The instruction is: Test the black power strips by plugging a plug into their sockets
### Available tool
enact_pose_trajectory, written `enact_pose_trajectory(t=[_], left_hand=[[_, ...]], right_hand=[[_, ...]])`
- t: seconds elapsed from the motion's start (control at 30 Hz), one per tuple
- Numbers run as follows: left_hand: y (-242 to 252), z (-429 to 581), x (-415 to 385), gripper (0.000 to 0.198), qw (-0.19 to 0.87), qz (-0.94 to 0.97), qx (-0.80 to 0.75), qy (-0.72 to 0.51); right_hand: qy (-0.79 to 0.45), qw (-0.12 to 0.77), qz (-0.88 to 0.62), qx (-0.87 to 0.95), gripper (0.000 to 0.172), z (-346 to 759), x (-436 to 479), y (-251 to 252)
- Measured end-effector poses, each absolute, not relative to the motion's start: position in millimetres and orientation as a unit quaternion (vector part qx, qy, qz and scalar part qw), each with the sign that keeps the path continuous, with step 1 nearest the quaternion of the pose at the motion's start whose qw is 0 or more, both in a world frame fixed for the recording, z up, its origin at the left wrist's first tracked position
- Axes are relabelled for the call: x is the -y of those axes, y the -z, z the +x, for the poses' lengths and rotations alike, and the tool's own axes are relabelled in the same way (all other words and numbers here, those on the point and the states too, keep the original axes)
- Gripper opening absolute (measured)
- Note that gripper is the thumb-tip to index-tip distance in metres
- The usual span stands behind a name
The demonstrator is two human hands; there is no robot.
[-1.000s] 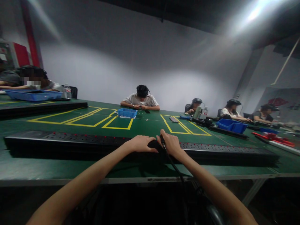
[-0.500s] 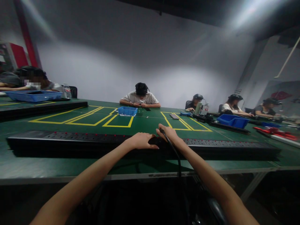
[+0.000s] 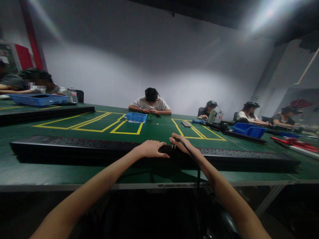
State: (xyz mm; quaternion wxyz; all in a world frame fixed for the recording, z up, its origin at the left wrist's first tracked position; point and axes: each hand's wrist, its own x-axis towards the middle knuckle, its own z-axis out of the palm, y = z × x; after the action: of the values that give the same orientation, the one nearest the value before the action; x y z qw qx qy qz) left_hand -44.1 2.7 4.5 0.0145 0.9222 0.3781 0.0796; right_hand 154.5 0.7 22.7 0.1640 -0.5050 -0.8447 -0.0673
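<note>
A long black power strip point(image 3: 82, 143) with a row of sockets and small red switches lies across the near side of the table. My left hand point(image 3: 152, 148) grips its middle, fingers over the top and thumb on the near side. My right hand point(image 3: 183, 143) is closed on a black power plug point(image 3: 177, 140), and its metal prongs show just above the strip. From the plug a black cable point(image 3: 195, 159) hangs down past my right forearm over the table edge. Whether the prongs touch a socket I cannot tell.
Yellow tape outlines mark the green table point(image 3: 159, 131). A blue bin point(image 3: 136, 117) stands ahead, a grey flat object point(image 3: 185, 123) to its right. More blue trays point(image 3: 248, 129) and red parts point(image 3: 294, 142) lie at right. Across the table sits a person point(image 3: 151, 103); others work at both sides.
My right hand has shifted slightly right with the plug, and the prongs have come into view. The cable has swung right. My left hand stays on the power strip.
</note>
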Motion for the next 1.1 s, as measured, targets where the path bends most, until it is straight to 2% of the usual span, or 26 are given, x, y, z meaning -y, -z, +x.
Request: enact_pose_trajectory(t=[0.2,0.53,0.8,0.97,1.1], left_hand=[[-4.0,-43.8,-4.5,0.044,0.009,0.922,-0.38,-0.073],[-6.7,-42.9,-1.3,0.042,0.017,0.927,-0.368,-0.07],[-7.0,-43.7,0.8,0.042,0.021,0.925,-0.372,-0.077],[-7.1,-44.4,1.8,0.041,0.014,0.926,-0.37,-0.077],[-7.1,-44.2,2.6,0.048,-0.001,0.926,-0.371,-0.075]], right_hand=[[0.063,0.152,-0.512,0.843,0.032,150.5,-11.0,-27.6],[0.146,0.115,-0.541,0.821,0.026,142.1,16.6,-6.1],[0.154,0.075,-0.533,0.829,0.027,148.4,16.6,-9.3],[0.164,0.083,-0.536,0.824,0.026,146.2,18.9,-8.4],[0.174,0.105,-0.539,0.817,0.029,144.5,23.4,-3.5]])
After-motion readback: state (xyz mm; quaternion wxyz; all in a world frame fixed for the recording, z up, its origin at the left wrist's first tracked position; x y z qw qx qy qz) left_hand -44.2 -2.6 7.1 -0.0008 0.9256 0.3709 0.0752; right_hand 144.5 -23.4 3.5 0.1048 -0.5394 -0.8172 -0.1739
